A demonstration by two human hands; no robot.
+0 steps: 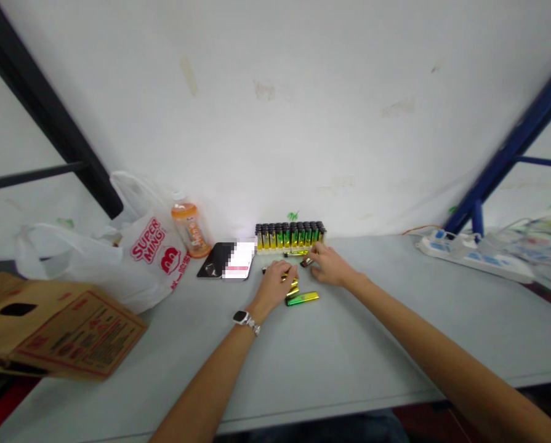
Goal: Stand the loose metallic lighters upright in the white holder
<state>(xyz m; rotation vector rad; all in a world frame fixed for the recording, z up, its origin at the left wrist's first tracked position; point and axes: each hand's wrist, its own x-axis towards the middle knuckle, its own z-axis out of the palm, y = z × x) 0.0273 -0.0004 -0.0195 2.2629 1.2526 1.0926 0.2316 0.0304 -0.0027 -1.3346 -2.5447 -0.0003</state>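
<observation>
Upright green and gold lighters with black tops [291, 237] stand in a tight block against the wall. In front of them, several loose lighters lie on the grey table. My left hand [276, 283], with a watch on its wrist, is over some of these, its fingers bent down; what they grip is too small to make out. My right hand [328, 263] has its fingers around a dark-ended lighter [306, 261], just in front of the block's right end. A gold lighter [296, 253] lies close to the block. Nearest me is a green and yellow lighter [303, 299], lying flat.
Left of the block lie a dark tablet-like device [213, 261], an orange-labelled bottle [191, 229], a white plastic bag [141, 258] and a cardboard box [81, 332]. A white power strip [476, 258] is at the right. The table's front edge [330, 410] runs below my arms.
</observation>
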